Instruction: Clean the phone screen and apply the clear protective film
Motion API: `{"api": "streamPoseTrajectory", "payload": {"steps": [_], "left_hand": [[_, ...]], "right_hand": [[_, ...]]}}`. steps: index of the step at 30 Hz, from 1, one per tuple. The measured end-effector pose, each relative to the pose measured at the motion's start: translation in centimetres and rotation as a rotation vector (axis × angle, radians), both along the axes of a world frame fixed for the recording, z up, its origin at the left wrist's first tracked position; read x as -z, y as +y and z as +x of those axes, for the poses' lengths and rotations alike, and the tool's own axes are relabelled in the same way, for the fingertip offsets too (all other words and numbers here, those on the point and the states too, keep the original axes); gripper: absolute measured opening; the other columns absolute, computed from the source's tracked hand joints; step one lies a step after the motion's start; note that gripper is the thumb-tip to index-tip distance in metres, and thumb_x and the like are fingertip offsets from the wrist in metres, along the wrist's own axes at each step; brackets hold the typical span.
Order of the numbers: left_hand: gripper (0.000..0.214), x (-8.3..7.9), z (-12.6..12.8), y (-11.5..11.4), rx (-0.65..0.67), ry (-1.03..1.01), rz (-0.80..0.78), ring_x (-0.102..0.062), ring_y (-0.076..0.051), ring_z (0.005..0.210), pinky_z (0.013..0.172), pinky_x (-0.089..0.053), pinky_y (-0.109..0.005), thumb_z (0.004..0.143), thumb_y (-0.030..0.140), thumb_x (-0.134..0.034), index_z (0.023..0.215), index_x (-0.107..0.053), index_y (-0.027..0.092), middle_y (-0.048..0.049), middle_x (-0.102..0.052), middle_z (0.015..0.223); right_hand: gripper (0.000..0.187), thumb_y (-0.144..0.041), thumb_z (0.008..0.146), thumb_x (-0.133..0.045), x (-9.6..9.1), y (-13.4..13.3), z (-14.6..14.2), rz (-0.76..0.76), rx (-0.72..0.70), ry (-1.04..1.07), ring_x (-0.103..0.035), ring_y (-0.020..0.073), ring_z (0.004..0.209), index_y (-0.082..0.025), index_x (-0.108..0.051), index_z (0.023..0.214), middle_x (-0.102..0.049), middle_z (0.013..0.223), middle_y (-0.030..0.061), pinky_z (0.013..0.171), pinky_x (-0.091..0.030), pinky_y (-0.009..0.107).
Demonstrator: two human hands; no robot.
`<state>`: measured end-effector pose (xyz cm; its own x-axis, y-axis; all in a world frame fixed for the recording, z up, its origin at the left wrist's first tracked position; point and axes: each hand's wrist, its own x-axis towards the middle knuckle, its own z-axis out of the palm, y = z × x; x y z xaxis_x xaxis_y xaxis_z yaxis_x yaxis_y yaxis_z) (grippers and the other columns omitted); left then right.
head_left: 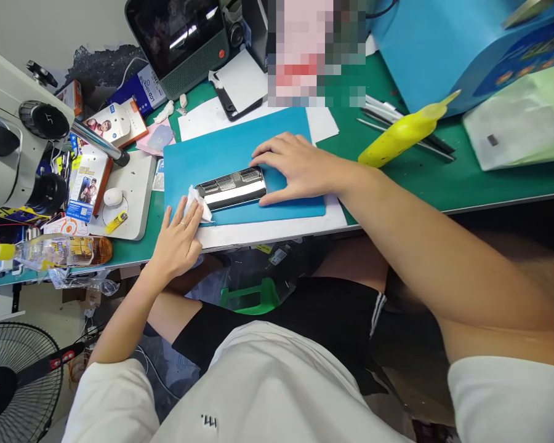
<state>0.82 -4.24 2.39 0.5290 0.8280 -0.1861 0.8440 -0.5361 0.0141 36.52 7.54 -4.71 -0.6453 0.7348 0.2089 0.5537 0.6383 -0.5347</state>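
My left grip [179,239] lays its fingers over a white tissue [207,213], pressing at the left end of a glossy device [235,188]; whether those fingers pinch the tissue, I cannot tell from my remote seat; the device lies on a blue mat [226,147], striped reflections across its face; my right grip [305,165] closes on its right end, thumb and fingers at opposite long edges; farther right, a yellow bottle [397,140] sits on the green desk [459,186], beside thin rods [442,145].
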Motion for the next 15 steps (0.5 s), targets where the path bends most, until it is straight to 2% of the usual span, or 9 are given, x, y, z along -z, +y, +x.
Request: {"api": "streamPoseTrajectory", "payload": {"steps": [4, 9, 12, 15], "left_hand": [[0.080, 0.2, 2.5, 1.7, -0.008, -0.041, -0.031, -0.024, -0.036, 0.181, 0.148, -0.014, -0.060, 0.102, 0.025, -0.041, 0.180, -0.037, 0.008, -0.0171, -0.033, 0.190], [0.084, 1.7, 7.6, 4.2, 0.058, -0.108, -0.033, -0.027, -0.037, 0.180, 0.147, -0.019, -0.055, 0.101, 0.033, -0.044, 0.179, -0.036, 0.002, -0.0223, -0.030, 0.190], [0.090, 2.9, 11.2, 4.8, 0.070, -0.156, -0.003, -0.023, -0.041, 0.180, 0.147, -0.020, -0.057, 0.101, 0.043, -0.049, 0.178, -0.034, 0.000, -0.0257, -0.026, 0.190], [0.093, 3.5, 14.0, 4.8, 0.033, -0.166, 0.020, -0.023, -0.043, 0.180, 0.147, -0.020, -0.056, 0.101, 0.044, -0.050, 0.177, -0.034, -0.005, -0.0294, -0.026, 0.189]], "right_hand": [[0.094, -0.098, 0.086, -0.063, 0.4, 0.0, -0.1, 0.011, 0.010, 0.022, -0.052, 0.0498, 0.149, -0.033, -0.068, 0.153, -0.064, 0.159, 0.0135, 0.125, -0.043, 0.072], [0.091, -0.092, 0.089, -0.064, 0.3, -0.3, -0.1, 0.029, 0.015, 0.012, -0.054, 0.0509, 0.148, -0.028, -0.069, 0.154, -0.065, 0.159, 0.0174, 0.123, -0.042, 0.072], [0.090, -0.090, 0.089, -0.065, 0.3, -0.2, -0.1, 0.041, 0.012, 0.020, -0.055, 0.0518, 0.147, -0.026, -0.070, 0.152, -0.066, 0.158, 0.0189, 0.121, -0.043, 0.072], [0.094, -0.091, 0.090, -0.062, 0.4, -0.1, -0.1, 0.039, 0.020, 0.028, -0.056, 0.0523, 0.145, -0.022, -0.069, 0.153, -0.067, 0.157, 0.0214, 0.119, -0.045, 0.070]]}}
